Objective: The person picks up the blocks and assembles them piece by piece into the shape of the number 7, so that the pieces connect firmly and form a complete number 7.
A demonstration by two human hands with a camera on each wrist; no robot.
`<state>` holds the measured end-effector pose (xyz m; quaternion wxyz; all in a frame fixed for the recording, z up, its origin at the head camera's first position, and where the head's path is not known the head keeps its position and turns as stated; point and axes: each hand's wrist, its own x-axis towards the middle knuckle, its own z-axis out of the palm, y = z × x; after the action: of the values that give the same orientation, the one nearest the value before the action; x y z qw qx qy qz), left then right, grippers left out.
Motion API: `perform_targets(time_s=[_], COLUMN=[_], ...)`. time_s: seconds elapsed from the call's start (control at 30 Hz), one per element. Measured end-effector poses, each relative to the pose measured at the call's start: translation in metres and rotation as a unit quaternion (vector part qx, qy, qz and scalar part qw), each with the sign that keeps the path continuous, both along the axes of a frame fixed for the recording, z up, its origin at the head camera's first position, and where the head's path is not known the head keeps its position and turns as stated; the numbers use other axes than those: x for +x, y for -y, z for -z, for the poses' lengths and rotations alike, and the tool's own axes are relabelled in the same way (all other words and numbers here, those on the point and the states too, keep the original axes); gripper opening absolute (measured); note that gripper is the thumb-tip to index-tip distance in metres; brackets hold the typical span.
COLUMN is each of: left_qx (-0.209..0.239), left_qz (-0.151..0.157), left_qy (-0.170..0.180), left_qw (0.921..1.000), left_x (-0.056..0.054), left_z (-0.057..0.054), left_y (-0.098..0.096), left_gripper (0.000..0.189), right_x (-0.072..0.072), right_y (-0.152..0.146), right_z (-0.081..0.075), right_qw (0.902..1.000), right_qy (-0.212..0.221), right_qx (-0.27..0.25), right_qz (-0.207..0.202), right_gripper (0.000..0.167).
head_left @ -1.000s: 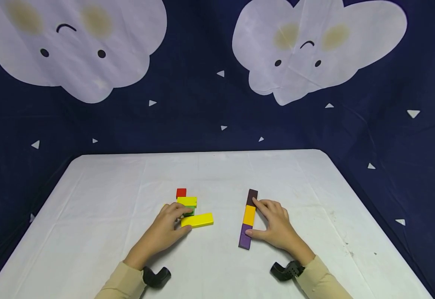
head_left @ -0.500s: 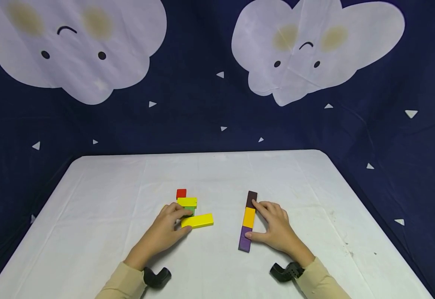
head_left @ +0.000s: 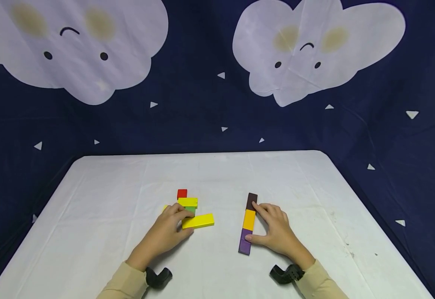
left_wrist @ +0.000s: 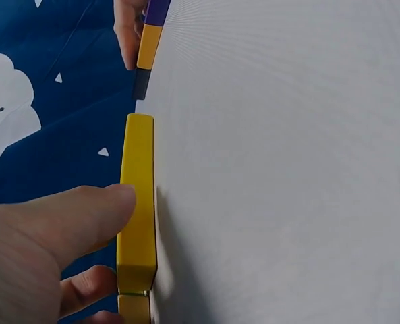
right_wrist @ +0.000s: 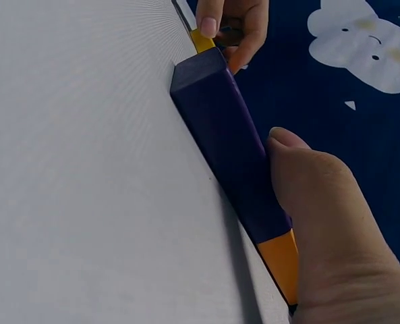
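The left hand [head_left: 167, 229] has its thumb on the near side of a long yellow bar [head_left: 198, 221] and its fingers over the left end; whether it pinches the bar I cannot tell. The right hand [head_left: 275, 231] is spread along a row, thumb on the purple block [head_left: 245, 243], index finger on the dark block [head_left: 252, 201]. Nearest are tan sleeves [head_left: 125, 282] and black wrist pieces [head_left: 159, 277]. The bar lies left of the row, well apart from it. In the row, the orange block [head_left: 249, 220] sits between purple and dark, end to end. Beyond the bar comes the green block [head_left: 190, 210], partly covered by fingers, then the short yellow block [head_left: 187, 202], then the red block [head_left: 182, 193] farthest out. All lie on a white table [head_left: 217, 265]. Behind hangs a navy cloth [head_left: 195, 116] with pale clouds [head_left: 318, 79].
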<state>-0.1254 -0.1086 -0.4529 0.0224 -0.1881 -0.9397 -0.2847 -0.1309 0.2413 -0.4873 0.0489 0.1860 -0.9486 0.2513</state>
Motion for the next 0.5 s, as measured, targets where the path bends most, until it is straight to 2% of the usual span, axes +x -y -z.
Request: perform_targets(time_s=[0.27,0.5], left_qx=[-0.015,-0.020], left_qz=[0.006,0.015], left_qy=[-0.011,-0.023], left_qw=[0.9998,0.9994], left_x=[-0.0017,-0.0049], left_z=[0.0021,0.0024], left_y=[-0.0014,-0.0039], left_gripper=[0.043,0.039], right_x=[0.0002,0.0000], right_y=[0.0006,0.0008], right_z=[0.0004,0.0004], right_qw=[1.0000,0.9999], right_qy=[0.000,-0.009], right_qx=[0.000,-0.007], right_qz=[0.001,0.000], right_gripper=[0.104,0.103])
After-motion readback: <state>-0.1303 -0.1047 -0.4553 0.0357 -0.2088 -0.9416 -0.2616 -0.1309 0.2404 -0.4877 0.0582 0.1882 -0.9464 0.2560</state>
